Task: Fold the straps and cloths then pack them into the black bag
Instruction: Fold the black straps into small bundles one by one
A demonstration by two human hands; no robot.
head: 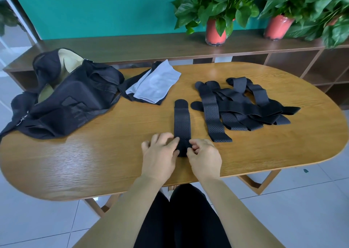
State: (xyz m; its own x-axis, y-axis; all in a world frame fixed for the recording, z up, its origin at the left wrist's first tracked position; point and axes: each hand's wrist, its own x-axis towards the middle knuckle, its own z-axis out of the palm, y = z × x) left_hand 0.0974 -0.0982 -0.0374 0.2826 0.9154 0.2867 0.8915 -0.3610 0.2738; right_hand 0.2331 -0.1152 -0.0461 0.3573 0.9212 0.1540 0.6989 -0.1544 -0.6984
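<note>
One black perforated strap (182,121) lies lengthwise on the wooden table (94,162), its near end between my hands. My left hand (160,155) holds that end from the left with its fingertips. My right hand (204,157) pinches the same end from the right with curled fingers. A loose heap of several black straps (238,106) lies to the right. A light blue cloth (156,85) rests on a dark cloth (130,85) at the back middle. The black bag (71,100) sits open at the left, showing its tan lining.
Behind the table runs a low wooden shelf unit (283,59) with two red plant pots (215,32) and leafy plants against a teal wall. Tiled floor lies below the table's near edge. My dark-clad legs are under the table.
</note>
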